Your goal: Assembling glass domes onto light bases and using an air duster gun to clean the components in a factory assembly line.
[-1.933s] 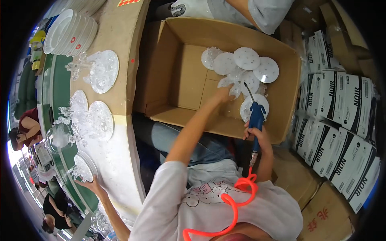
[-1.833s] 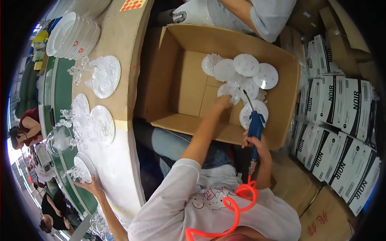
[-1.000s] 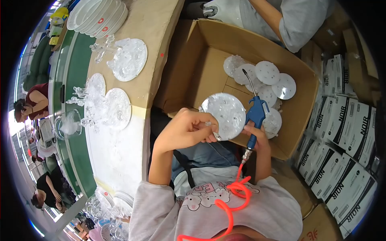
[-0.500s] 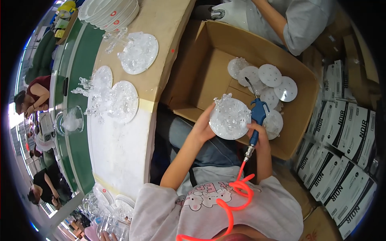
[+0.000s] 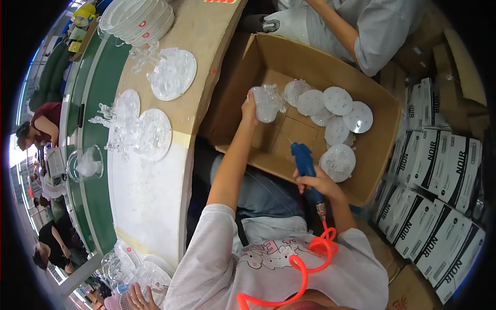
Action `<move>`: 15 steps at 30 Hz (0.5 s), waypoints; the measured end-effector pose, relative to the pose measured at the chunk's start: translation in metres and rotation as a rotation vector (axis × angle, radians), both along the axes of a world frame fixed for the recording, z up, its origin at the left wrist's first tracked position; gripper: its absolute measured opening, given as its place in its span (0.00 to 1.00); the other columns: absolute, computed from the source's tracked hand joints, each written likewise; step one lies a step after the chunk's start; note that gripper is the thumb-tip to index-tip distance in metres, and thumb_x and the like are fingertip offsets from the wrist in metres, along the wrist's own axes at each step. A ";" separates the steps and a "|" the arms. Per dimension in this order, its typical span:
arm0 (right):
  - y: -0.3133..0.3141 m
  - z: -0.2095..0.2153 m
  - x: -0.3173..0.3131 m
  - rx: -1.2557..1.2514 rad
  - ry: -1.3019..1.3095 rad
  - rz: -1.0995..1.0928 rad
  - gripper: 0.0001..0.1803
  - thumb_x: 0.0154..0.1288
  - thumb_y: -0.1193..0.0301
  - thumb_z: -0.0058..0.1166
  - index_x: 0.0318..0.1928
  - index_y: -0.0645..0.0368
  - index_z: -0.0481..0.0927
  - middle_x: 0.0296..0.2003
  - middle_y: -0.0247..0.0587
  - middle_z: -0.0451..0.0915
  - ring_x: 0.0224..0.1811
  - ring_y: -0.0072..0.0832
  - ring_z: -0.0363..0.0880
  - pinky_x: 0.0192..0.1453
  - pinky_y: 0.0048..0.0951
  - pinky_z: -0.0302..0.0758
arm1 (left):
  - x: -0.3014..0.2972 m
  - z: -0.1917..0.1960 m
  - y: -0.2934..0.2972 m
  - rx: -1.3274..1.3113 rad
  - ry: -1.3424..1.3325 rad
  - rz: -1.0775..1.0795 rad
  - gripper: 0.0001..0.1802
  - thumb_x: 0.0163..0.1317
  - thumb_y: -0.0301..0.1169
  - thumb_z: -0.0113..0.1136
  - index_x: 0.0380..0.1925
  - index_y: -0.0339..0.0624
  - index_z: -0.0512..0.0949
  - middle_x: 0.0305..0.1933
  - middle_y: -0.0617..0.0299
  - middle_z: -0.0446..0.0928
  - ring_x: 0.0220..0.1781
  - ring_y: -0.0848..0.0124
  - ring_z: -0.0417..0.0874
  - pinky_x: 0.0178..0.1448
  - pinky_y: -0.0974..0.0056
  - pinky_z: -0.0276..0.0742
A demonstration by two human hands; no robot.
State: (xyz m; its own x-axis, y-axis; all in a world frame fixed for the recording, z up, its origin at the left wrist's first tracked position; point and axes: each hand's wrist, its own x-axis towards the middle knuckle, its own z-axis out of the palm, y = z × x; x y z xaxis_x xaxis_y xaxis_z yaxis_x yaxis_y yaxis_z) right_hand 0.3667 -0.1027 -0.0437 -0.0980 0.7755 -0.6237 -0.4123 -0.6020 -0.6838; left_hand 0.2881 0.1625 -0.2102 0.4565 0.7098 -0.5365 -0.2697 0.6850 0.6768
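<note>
Translucent studded disc (image 5: 265, 105), clamped in fingers of the left hand (image 5: 249, 108) with the cardboard carton (image 5: 305, 61) beneath them, has been moved from beside the blue air gun (image 5: 305, 161) gripped by the right hand (image 5: 319, 183), leaving them apart.

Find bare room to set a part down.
Widest: the white worktop, between the tabletop discs above and the heaped clear parts below in view. Also the box floor, between the held disc and the blue air gun. Crowded: the box's right side, under overlapping discs.
</note>
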 end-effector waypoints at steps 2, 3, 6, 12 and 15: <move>0.000 -0.004 0.001 0.023 0.003 0.001 0.12 0.52 0.71 0.53 0.37 0.61 0.71 0.21 0.34 0.72 0.22 0.20 0.73 0.26 0.18 0.64 | 0.010 -0.011 -0.011 0.002 0.114 -0.060 0.25 0.64 0.48 0.44 0.49 0.38 0.70 0.48 0.58 0.74 0.49 0.66 0.75 0.52 0.63 0.71; 0.001 -0.003 0.003 0.020 -0.018 0.003 0.12 0.52 0.71 0.52 0.37 0.61 0.71 0.21 0.34 0.72 0.21 0.20 0.72 0.25 0.18 0.64 | 0.010 -0.016 -0.018 -0.003 0.110 -0.059 0.25 0.64 0.48 0.44 0.49 0.38 0.70 0.48 0.58 0.74 0.49 0.66 0.75 0.52 0.63 0.71; 0.008 -0.002 0.005 -0.001 -0.050 0.032 0.11 0.51 0.71 0.52 0.36 0.62 0.71 0.21 0.33 0.71 0.21 0.20 0.72 0.26 0.19 0.65 | -0.002 -0.032 -0.024 -0.135 -0.017 -0.027 0.25 0.63 0.47 0.46 0.48 0.37 0.71 0.46 0.57 0.75 0.47 0.66 0.77 0.52 0.62 0.71; 0.004 -0.015 0.012 -0.062 -0.129 0.041 0.10 0.51 0.72 0.50 0.34 0.63 0.71 0.19 0.34 0.70 0.20 0.22 0.71 0.26 0.22 0.68 | -0.008 -0.037 -0.014 -0.160 0.027 -0.029 0.26 0.62 0.50 0.46 0.48 0.38 0.71 0.47 0.56 0.75 0.48 0.64 0.77 0.52 0.60 0.72; -0.001 -0.022 0.021 -0.030 -0.107 0.003 0.09 0.51 0.73 0.48 0.33 0.64 0.71 0.17 0.34 0.69 0.19 0.22 0.70 0.26 0.23 0.68 | -0.018 -0.048 -0.008 -0.208 -0.122 -0.008 0.28 0.62 0.52 0.44 0.50 0.38 0.71 0.49 0.55 0.74 0.50 0.62 0.76 0.55 0.59 0.70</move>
